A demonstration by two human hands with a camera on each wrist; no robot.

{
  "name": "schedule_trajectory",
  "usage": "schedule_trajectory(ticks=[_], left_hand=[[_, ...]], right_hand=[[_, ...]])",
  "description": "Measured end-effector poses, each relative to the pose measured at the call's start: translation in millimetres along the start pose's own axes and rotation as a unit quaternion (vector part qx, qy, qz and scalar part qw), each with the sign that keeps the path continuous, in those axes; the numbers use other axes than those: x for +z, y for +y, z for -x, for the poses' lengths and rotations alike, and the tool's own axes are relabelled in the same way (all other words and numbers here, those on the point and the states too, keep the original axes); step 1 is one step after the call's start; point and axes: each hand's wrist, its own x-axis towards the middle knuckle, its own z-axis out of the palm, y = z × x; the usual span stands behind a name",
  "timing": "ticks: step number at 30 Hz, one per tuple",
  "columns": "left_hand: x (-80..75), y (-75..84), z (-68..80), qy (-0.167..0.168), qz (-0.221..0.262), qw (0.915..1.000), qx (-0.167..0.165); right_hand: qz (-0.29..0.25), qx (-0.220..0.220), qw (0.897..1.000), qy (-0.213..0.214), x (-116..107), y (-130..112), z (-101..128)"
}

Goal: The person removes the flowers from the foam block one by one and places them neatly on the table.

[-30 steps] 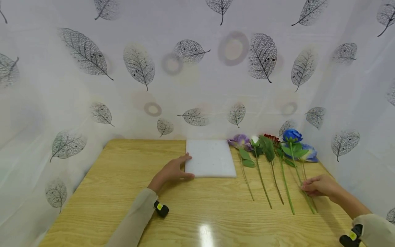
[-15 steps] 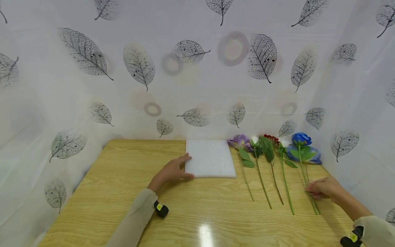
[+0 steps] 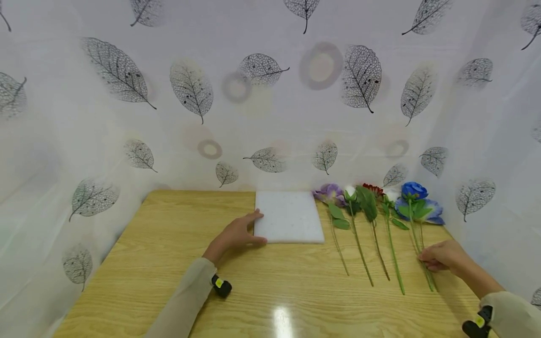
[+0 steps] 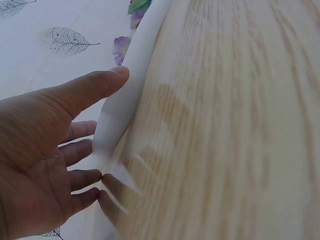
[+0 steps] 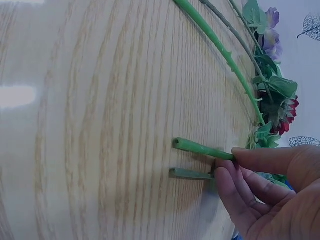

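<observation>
At the right, my right hand (image 3: 443,256) pinches the green stem of a blue rose (image 3: 414,190) between thumb and fingers. Under that rose lies a paler blue flower (image 3: 433,213). In the right wrist view the rose stem (image 5: 200,149) sits beneath the thumb, and a second, duller stem (image 5: 187,173) runs close to the fingertips. My left hand (image 3: 236,234) rests with spread, relaxed fingers at the near left corner of a white foam board (image 3: 287,216). The left wrist view has its thumb (image 4: 100,87) against the board's front edge.
Between board and right hand several flowers lie in a row, among them a purple flower (image 3: 330,193), a white bud (image 3: 350,192) and a red flower (image 3: 373,189). A leaf-patterned white curtain (image 3: 270,117) encloses the wooden table (image 3: 177,220) at back and sides.
Over the second, the right hand has shifted the blue rose to the right, and the paler blue flower has moved a little right as well. The left hand stays on the board.
</observation>
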Motion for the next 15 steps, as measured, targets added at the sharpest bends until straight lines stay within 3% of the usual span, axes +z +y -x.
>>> schedule_trajectory(ticks=[15], left_hand=[[-0.3,-0.5,-0.4,-0.003,0.000,1.0000,-0.003]], right_hand=[[0.086,-0.034,0.996,0.000,7.8,-3.4,-6.2]])
